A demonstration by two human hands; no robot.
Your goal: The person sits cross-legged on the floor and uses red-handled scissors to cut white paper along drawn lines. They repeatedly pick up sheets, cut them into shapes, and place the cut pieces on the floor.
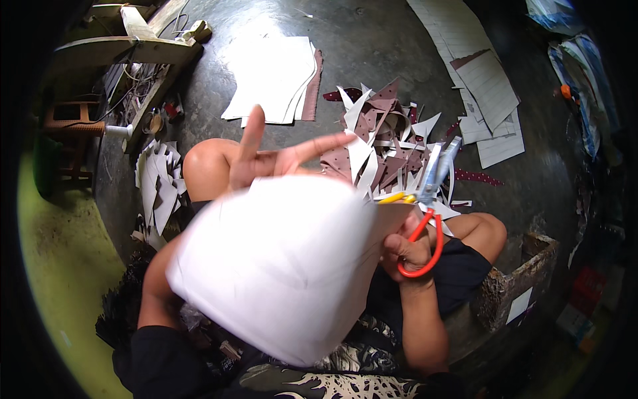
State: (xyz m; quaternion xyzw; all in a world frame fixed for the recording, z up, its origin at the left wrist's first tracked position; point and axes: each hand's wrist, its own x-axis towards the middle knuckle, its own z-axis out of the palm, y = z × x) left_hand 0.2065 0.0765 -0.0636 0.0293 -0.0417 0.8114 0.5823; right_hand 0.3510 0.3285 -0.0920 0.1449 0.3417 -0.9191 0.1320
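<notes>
Left hand (279,156) holds white sheet (279,266) at centre, fingers splayed. Right hand (409,249) grips red-handled scissors (425,219) at 3 o'clock. Dark concrete floor (372,46); maroon-white offcuts (382,143) at 12, paper stacks (488,86) at 1.

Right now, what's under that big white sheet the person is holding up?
The white sheet hides most of the lap and the left hand's palm. Only raised fingers, both knees and the right hand with scissors show.

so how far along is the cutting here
Already done: a heap of maroon and white offcuts lies on the floor. In hand: the left hand holds a large white sheet while the right hand works red-handled scissors at its edge. Seemingly left: the white stack and lined sheets.
</notes>
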